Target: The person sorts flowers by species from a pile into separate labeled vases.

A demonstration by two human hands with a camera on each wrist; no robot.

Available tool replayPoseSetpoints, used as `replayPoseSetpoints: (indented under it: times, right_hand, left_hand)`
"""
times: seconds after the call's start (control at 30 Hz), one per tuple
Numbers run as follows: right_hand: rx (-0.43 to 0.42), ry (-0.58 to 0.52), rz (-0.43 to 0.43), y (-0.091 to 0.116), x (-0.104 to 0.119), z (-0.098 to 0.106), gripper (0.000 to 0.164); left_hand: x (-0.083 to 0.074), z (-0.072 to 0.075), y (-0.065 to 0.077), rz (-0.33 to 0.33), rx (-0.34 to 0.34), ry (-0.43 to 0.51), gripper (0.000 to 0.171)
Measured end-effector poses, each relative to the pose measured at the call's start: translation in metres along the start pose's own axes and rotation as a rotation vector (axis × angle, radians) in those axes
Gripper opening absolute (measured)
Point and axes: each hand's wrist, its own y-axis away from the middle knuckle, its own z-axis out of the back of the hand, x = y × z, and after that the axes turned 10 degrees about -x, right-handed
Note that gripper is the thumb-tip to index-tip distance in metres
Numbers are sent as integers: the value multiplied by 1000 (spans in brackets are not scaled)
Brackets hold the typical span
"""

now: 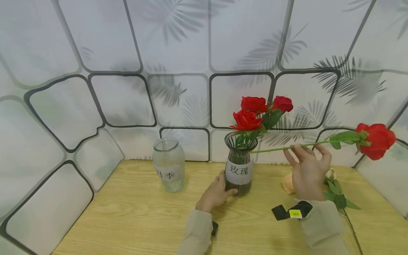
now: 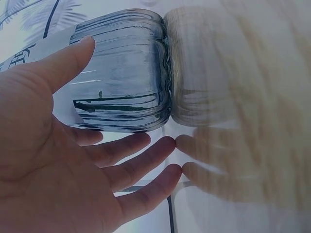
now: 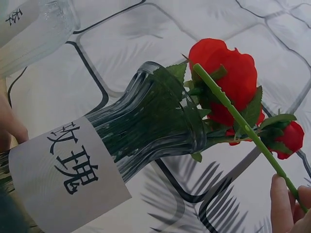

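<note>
My right hand (image 1: 308,173) pinches the green stem (image 3: 248,126) of a red rose (image 1: 376,141), held nearly level with its bloom out to the right. In the head view the stem's cut end is beside the rim of a dark glass vase (image 1: 239,189); the right wrist view has it crossing in front of the blooms. That vase wears a white label (image 3: 73,170) and holds several red roses (image 1: 248,120) with green leaves. Low on its left side, my left hand (image 1: 216,193) holds the vase between thumb (image 2: 73,63) and fingers, the index partly hidden behind the glass.
A clear glass vase (image 1: 169,163), labelled too, stands to the left on the wooden table (image 1: 127,219). Right of the dark vase lie a peach flower (image 1: 288,183) and a leafy stem (image 1: 339,200), partly hidden by my right hand. A patterned wall covering (image 1: 178,95) rises behind.
</note>
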Motion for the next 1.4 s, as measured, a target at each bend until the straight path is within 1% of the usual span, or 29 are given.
replayPoseSetpoints:
  times: [0.13, 0.27, 0.3, 0.4, 0.43, 0.47, 0.53, 0.63, 0.73, 0.87, 1.0, 1.27, 1.3, 1.4]
  right_hand:
    - [23, 17, 38, 1, -5, -7, 54]
    - [9, 43, 51, -3, -10, -11, 48]
    - [3, 42, 47, -4, -11, -12, 44]
    - [-4, 29, 16, -5, -12, -14, 20]
    - [0, 34, 13, -5, -13, -15, 15]
    - [3, 32, 6, -4, -13, -16, 13]
    - [15, 51, 10, -2, -15, -17, 19]
    - [21, 88, 63, 1, -19, -19, 25]
    - [15, 78, 98, 2, -24, -23, 27]
    - [24, 24, 138, 1, -30, -29, 27]
    - [63, 29, 211, 2, -37, -33, 22]
    - [126, 117, 315, 4, -47, -38, 15]
    - [140, 152, 346, 4, -48, -38, 15]
    - [196, 281, 447, 3, -50, -36, 29]
  left_hand:
    - [1, -1, -1, 1, 2, 2, 86]
    - [1, -1, -1, 4, 5, 9, 86]
    - [1, -1, -1, 5, 6, 10, 86]
    - [1, 0, -1, 8, 7, 14, 86]
    - [1, 0, -1, 9, 7, 17, 86]
    - [1, 0, -1, 9, 7, 20, 86]
    - [1, 0, -1, 10, 8, 19, 85]
    - [1, 0, -1, 11, 11, 21, 85]
    - [0, 0, -1, 9, 13, 12, 85]
    - [0, 0, -1, 5, 12, 13, 85]
    - [1, 0, 0, 9, 13, 18, 86]
    - [1, 0, 0, 0, 14, 22, 86]
    - [0, 1, -1, 1, 15, 20, 86]
    - [0, 1, -1, 3, 14, 18, 86]
